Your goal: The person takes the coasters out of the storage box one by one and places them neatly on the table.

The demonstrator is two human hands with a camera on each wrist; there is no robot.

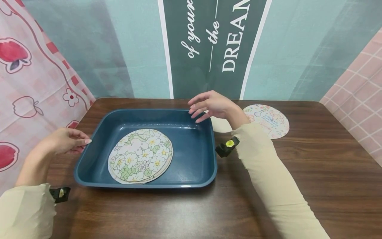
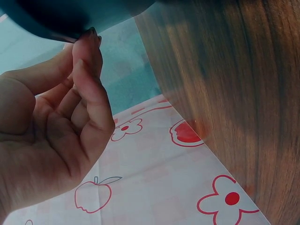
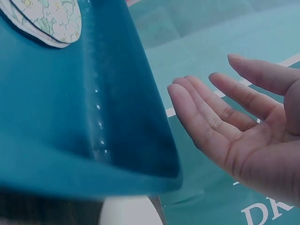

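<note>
From the head view: one dark blue tray [image 1: 191, 156] sits toward the left half of the tabletop [image 1: 313, 186], and inside it, over by its left wall, there's a small stack of round floral mats [image 1: 140, 156], looks like two or three, edges just peeking out. One more round mat [image 1: 270, 119] lies flat near the back right of the tabletop, plus a plain white disc [image 1: 221, 125] between it and the tray's back right corner. Two hands, two pale sleeves. The left hand [image 1: 64, 141] is at the tray's left rim, fingertips right against it. The right hand [image 1: 210, 104] hovers over the tray's back right corner, fingers loose and spread, holding nothing

Left wrist view gets what the head cam can't: the fingers [image 2: 86, 61] are bent, tips pressed up against the underside of the tray's rim [image 2: 70, 18], with the table's wood edge [image 2: 225, 93] beside. Can't tell if the thumb pinches from above

Right wrist view: open palm [image 3: 248, 140], fingers nearly straight, just beside the tray's outer wall [image 3: 126, 117] but not touching. The floral mats [image 3: 49, 21] show at the top left corner, the white disc [image 3: 129, 211] at the bottom
</note>
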